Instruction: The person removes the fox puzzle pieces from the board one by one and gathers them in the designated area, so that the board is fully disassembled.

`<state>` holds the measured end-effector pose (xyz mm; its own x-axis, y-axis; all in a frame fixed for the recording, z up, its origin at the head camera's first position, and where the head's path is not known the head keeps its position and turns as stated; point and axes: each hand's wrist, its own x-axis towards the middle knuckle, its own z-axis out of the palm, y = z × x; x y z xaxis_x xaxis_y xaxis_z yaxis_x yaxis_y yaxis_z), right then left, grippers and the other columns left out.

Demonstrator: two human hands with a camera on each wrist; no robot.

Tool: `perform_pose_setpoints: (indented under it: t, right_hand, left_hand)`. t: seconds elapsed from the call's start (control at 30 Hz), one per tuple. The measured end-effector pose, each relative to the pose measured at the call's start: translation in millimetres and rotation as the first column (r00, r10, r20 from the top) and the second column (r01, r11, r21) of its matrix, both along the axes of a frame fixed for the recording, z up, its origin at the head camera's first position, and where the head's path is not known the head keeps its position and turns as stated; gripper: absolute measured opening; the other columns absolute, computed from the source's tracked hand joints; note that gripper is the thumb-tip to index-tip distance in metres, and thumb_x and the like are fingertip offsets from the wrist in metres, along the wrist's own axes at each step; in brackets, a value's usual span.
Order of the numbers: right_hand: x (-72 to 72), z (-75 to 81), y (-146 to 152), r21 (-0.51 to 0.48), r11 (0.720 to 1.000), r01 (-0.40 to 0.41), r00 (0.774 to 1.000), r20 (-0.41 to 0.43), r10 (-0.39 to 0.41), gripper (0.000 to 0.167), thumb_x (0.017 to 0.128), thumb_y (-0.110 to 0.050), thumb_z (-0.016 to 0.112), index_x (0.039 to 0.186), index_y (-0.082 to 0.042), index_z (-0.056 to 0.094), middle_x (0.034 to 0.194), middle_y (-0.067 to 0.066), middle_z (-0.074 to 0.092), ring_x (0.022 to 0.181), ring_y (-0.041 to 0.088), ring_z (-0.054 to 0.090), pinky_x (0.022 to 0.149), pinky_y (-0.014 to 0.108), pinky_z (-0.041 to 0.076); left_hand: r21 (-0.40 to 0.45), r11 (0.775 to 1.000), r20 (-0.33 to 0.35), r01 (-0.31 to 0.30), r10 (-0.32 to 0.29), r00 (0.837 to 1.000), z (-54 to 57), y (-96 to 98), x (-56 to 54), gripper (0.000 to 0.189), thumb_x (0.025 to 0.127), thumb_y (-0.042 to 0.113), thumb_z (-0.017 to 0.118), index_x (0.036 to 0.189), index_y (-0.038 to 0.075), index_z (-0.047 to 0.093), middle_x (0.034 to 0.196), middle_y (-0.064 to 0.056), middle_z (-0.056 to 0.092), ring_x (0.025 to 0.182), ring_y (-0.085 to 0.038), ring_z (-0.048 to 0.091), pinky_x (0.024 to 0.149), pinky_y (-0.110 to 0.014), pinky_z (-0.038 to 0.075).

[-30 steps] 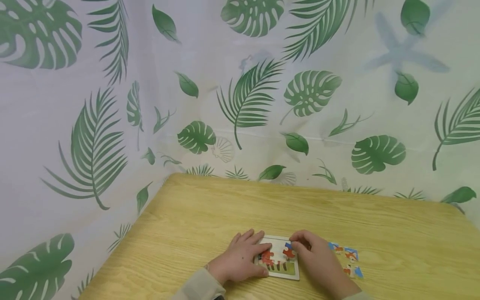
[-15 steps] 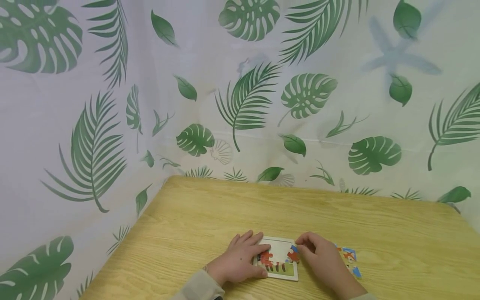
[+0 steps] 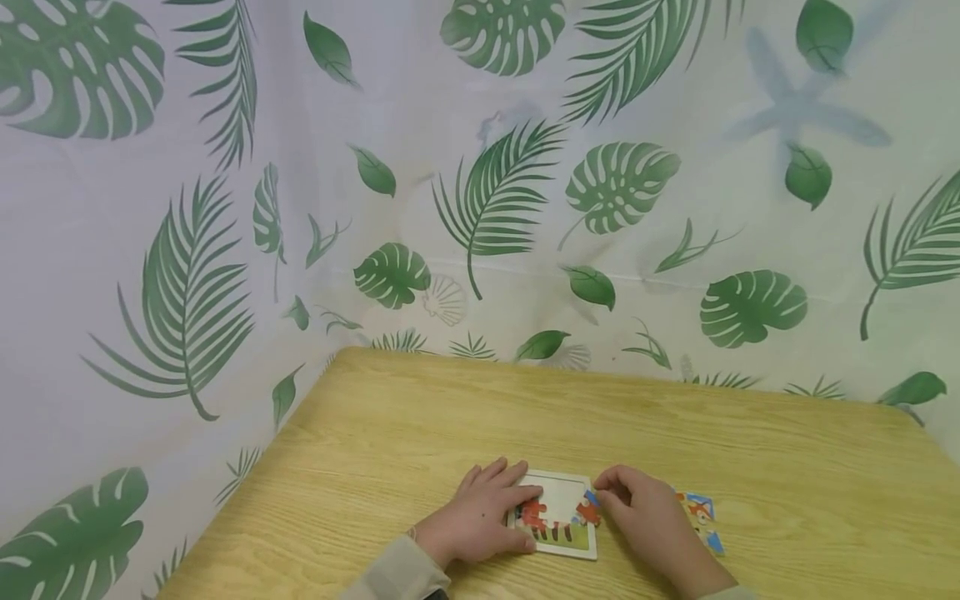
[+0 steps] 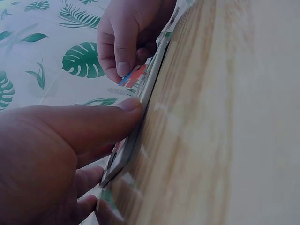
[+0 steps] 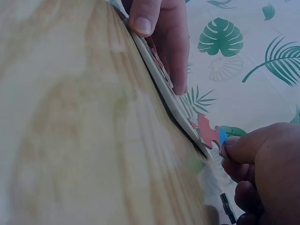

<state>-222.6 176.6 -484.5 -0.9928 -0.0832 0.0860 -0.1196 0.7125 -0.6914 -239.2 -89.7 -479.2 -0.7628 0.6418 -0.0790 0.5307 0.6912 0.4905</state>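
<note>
A small jigsaw puzzle tray [image 3: 558, 551] with a pale rim lies on the table. Its lower part shows a green strip with dark stripes and a red piece [image 3: 534, 512] at left. My left hand [image 3: 483, 517] rests across the tray's left side, fingers spread and straight, thumb at the near left corner. Between thumb and forefinger, my right hand [image 3: 637, 512] pinches a red and blue puzzle piece [image 5: 209, 133] by its blue corner. That piece overlaps the tray's right rim and appears tilted in the right wrist view.
Several loose puzzle pieces [image 3: 702, 507], blue, orange and white, lie on the wooden table [image 3: 450, 408] to the right, partly hidden behind the right hand. A leaf-print curtain [image 3: 517, 317] hangs along the table's back and left edges.
My right hand has shifted slightly right with the red and blue piece, which has turned and now sits over the tray's right rim. My left hand stays in place.
</note>
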Motion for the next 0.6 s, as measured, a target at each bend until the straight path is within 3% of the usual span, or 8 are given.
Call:
perform_pose_setpoints:
  t: [0.27,0.43,0.6]
  right_hand:
    - [-1.0,2.2,0.1,-0.017,1.0,-0.013,1.0,0.005,0.013,0.007,0.101,-0.018,0.065,0.097,-0.016,0.07,0.09,-0.008,0.067,0.084,0.011,0.059,0.079,0.037,0.05]
    - [-2.5,5.7,-2.2,-0.065,0.997,-0.03,0.998,0.045,0.033,0.009,0.103,-0.019,0.061,0.099,-0.018,0.07,0.09,-0.008,0.066,0.084,0.012,0.058,0.08,0.037,0.049]
    - [-7.1,8.5,-8.3,-0.079,0.994,-0.071,0.997,0.029,0.074,0.009,0.103,-0.02,0.062,0.098,-0.018,0.07,0.089,-0.008,0.066,0.082,0.012,0.058,0.078,0.036,0.049]
  left_hand:
    - [-0.001,1.0,0.011,-0.006,0.006,1.0,1.4,0.9,2.1,0.069,0.091,0.05,0.072,0.152,0.026,0.049,0.166,-0.003,0.026,0.153,-0.031,0.016,0.118,-0.062,0.013]
    - [-0.018,1.0,-0.001,-0.013,0.013,1.0,1.7,2.0,3.5,0.069,0.091,0.052,0.071,0.152,0.028,0.049,0.166,-0.002,0.026,0.153,-0.031,0.016,0.118,-0.062,0.014]
    - [-0.013,1.0,0.0,-0.018,0.018,1.0,1.0,3.1,1.7,0.069,0.091,0.052,0.071,0.152,0.027,0.049,0.166,-0.002,0.025,0.153,-0.031,0.015,0.118,-0.061,0.013]
